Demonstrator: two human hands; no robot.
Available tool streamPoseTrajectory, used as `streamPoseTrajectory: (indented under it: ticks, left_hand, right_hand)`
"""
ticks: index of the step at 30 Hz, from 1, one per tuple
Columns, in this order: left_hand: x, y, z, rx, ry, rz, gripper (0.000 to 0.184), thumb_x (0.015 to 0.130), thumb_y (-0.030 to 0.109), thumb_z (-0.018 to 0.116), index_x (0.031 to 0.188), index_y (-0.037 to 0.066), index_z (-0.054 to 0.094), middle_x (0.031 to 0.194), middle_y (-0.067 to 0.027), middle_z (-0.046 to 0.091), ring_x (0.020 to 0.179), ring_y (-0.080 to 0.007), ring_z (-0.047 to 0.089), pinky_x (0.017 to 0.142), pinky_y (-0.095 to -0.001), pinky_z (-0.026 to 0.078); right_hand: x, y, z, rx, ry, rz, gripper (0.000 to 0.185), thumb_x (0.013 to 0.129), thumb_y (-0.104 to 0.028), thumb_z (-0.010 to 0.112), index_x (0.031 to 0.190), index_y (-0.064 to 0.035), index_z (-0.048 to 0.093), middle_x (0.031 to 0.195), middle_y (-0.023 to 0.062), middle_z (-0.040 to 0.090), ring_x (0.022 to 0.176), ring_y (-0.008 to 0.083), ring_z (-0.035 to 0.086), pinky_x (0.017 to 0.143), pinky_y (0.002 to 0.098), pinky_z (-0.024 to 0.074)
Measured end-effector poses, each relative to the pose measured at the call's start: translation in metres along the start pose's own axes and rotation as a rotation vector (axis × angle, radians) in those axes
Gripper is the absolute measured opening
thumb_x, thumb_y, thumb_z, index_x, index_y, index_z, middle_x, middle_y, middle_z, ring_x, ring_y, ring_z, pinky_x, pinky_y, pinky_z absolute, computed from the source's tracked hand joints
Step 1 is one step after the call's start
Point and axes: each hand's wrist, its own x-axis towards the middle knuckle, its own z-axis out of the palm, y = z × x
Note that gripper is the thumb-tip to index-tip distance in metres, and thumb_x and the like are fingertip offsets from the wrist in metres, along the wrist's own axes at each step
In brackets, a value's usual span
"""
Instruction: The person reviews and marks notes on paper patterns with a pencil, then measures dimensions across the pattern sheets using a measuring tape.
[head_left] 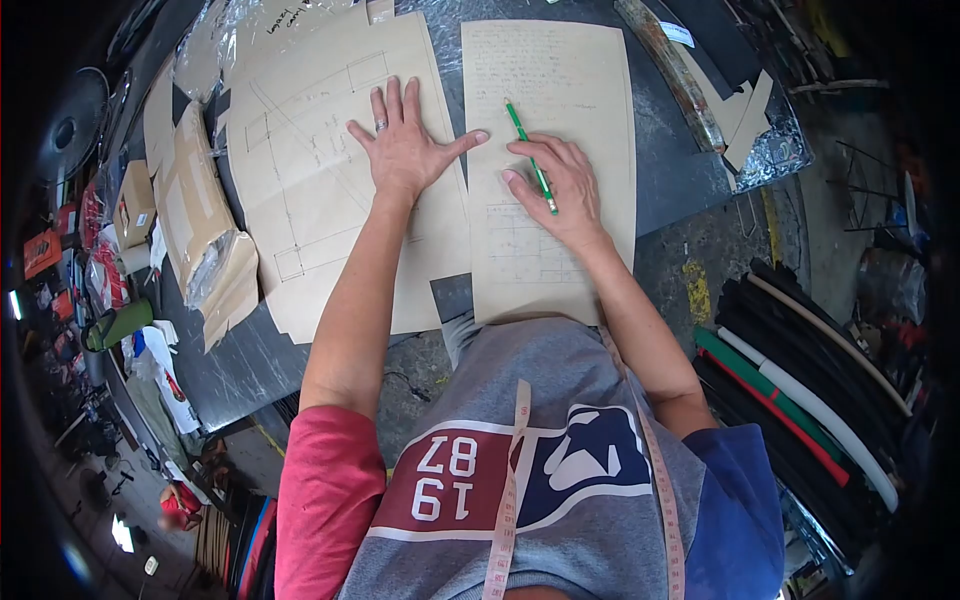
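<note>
I am holding one green pencil [518,125] in my loosely curled right hand [565,185] over one written sheet [590,110]. My left hand [403,145] is spreading wide and flat on one drawn sheet [310,190], left of the written sheet, its thumb crossing the latter's left edge. One package [190,190] is lying farther left. Right of the written sheet, bare surface [662,160] is leaving open room before one worn bar [675,80].

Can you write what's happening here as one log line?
left hand: spread on drawn sheet | right hand: holds green pencil over written sheet | tape measure: hanging over shirt
</note>
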Motion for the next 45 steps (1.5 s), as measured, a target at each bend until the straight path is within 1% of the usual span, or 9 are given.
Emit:
streamPoseTrajectory:
  ticks: [3, 7, 10, 12, 14, 18, 21, 33, 45]
  left_hand:
    - [0.001, -0.002, 0.003, -0.005, 0.007, -0.001, 0.137, 0.066, 0.097, 0.064, 0.167, 0.011, 0.027, 0.176, -0.0163, 0.021, 0.163, -0.0347, 0.014, 0.122, -0.0769, 0.005]
    - [0.002, -0.004, 0.008, -0.020, 0.027, -0.001, 0.135, 0.068, 0.096, 0.063, 0.167, 0.011, 0.028, 0.176, -0.0161, 0.021, 0.163, -0.0347, 0.015, 0.122, -0.0773, 0.005]
    - [0.003, -0.003, 0.009, -0.026, 0.048, -0.008, 0.133, 0.069, 0.096, 0.063, 0.166, 0.010, 0.030, 0.175, -0.0164, 0.022, 0.163, -0.0349, 0.015, 0.122, -0.0776, 0.004]
    - [0.006, -0.004, 0.008, -0.020, -0.018, -0.010, 0.141, 0.066, 0.101, 0.055, 0.168, 0.009, 0.027, 0.177, -0.0164, 0.018, 0.165, -0.0346, 0.009, 0.123, -0.0774, 0.001]
    - [0.007, -0.007, 0.016, -0.056, 0.003, -0.014, 0.140, 0.066, 0.102, 0.053, 0.168, 0.009, 0.028, 0.177, -0.0168, 0.018, 0.165, -0.0349, 0.007, 0.122, -0.0784, 0.000]
    - [0.002, -0.003, 0.003, -0.109, -0.017, -0.019, 0.140, 0.067, 0.102, 0.052, 0.168, 0.008, 0.027, 0.177, -0.0169, 0.018, 0.165, -0.0365, 0.008, 0.121, -0.0784, -0.002]
    - [0.000, -0.002, 0.006, -0.129, 0.029, -0.020, 0.138, 0.066, 0.100, 0.056, 0.165, 0.007, 0.032, 0.175, -0.0181, 0.022, 0.164, -0.0370, 0.011, 0.122, -0.0780, 0.002]
    - [-0.005, -0.002, -0.009, -0.206, -0.013, -0.033, 0.134, 0.069, 0.097, 0.059, 0.165, 0.007, 0.032, 0.175, -0.0167, 0.021, 0.164, -0.0357, 0.010, 0.123, -0.0773, -0.001]
    - [-0.003, -0.001, -0.008, -0.168, -0.042, -0.044, 0.133, 0.071, 0.098, 0.057, 0.167, 0.010, 0.029, 0.176, -0.0153, 0.019, 0.165, -0.0354, 0.008, 0.123, -0.0764, 0.000]
  right_hand:
    - [0.000, 0.001, 0.000, 0.004, 0.001, -0.002, 0.036, 0.088, -0.023, 0.080, 0.122, -0.0115, 0.074, 0.124, 0.0127, 0.070, 0.113, 0.0333, 0.064, 0.102, 0.0430, 0.0489]
    - [0.001, 0.001, 0.000, -0.008, 0.022, -0.029, 0.035, 0.089, -0.028, 0.079, 0.120, -0.0128, 0.074, 0.123, 0.0107, 0.070, 0.110, 0.0318, 0.064, 0.098, 0.0432, 0.0489]
    - [0.002, -0.002, -0.001, -0.010, 0.011, -0.025, 0.036, 0.088, -0.020, 0.080, 0.122, -0.0106, 0.074, 0.124, 0.0140, 0.070, 0.114, 0.0346, 0.065, 0.102, 0.0434, 0.0492]
    - [0.001, 0.004, -0.001, 0.039, 0.011, -0.039, 0.036, 0.088, -0.017, 0.080, 0.122, -0.0092, 0.073, 0.126, 0.0158, 0.070, 0.118, 0.0357, 0.064, 0.103, 0.0445, 0.0495]
    - [-0.001, 0.006, 0.005, 0.043, 0.022, -0.032, 0.035, 0.089, -0.013, 0.079, 0.123, -0.0070, 0.072, 0.127, 0.0173, 0.069, 0.121, 0.0363, 0.064, 0.105, 0.0444, 0.0499]
    - [0.001, 0.007, 0.003, 0.005, 0.000, -0.064, 0.035, 0.090, -0.006, 0.075, 0.125, -0.0048, 0.070, 0.127, 0.0179, 0.069, 0.119, 0.0367, 0.065, 0.104, 0.0427, 0.0502]
    - [0.000, 0.014, 0.005, 0.001, -0.014, -0.060, 0.037, 0.089, -0.010, 0.076, 0.126, -0.0067, 0.070, 0.126, 0.0186, 0.068, 0.119, 0.0390, 0.062, 0.104, 0.0471, 0.0485]
    - [0.000, 0.004, 0.004, 0.004, 0.017, -0.059, 0.036, 0.090, -0.009, 0.075, 0.125, -0.0059, 0.070, 0.125, 0.0181, 0.068, 0.119, 0.0386, 0.062, 0.106, 0.0475, 0.0468]
    - [-0.001, 0.002, 0.002, 0.004, -0.003, -0.028, 0.035, 0.089, -0.014, 0.076, 0.123, -0.0058, 0.071, 0.124, 0.0175, 0.068, 0.118, 0.0370, 0.063, 0.104, 0.0470, 0.0470]
